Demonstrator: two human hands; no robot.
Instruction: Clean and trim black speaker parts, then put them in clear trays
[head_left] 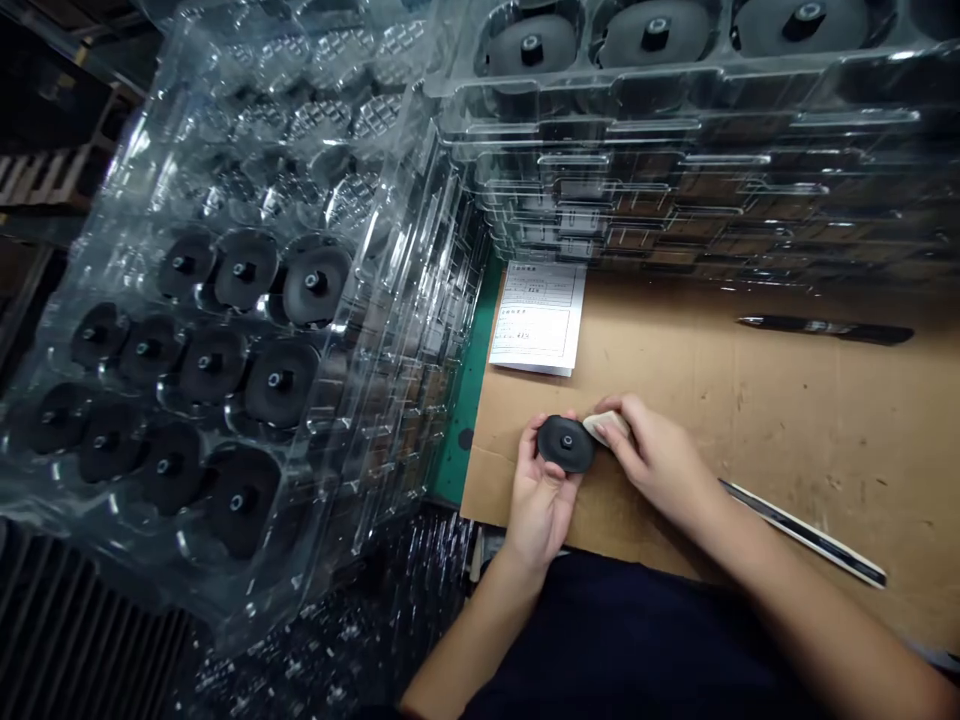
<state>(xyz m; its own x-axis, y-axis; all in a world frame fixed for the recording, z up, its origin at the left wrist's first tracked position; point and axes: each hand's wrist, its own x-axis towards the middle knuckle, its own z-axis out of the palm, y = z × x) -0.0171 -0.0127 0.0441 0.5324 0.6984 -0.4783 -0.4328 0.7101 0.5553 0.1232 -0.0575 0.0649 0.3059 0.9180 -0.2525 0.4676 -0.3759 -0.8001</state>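
My left hand (541, 500) holds a round black disc (559, 450) with a small metal-tipped stud at its centre, fingers curled around its rim. A small off-white pad (606, 425) is pinched in my right hand (651, 450), and its edge meets the disc's right rim. Both hands are just above a brown cardboard sheet (675, 380). Similar black discs (279, 380) sit in the pockets of a clear plastic tray (187, 400) on the left. Several pockets at that tray's far end hold no disc.
Stacked clear trays (675, 150) with more discs rise at the back. Printed paper slips (538, 320) lie before them. A black pen (825, 328) rests at the right, and a black-and-white strip (806, 532) lies by my right forearm. A green surface (454, 450) shows beside the cardboard.
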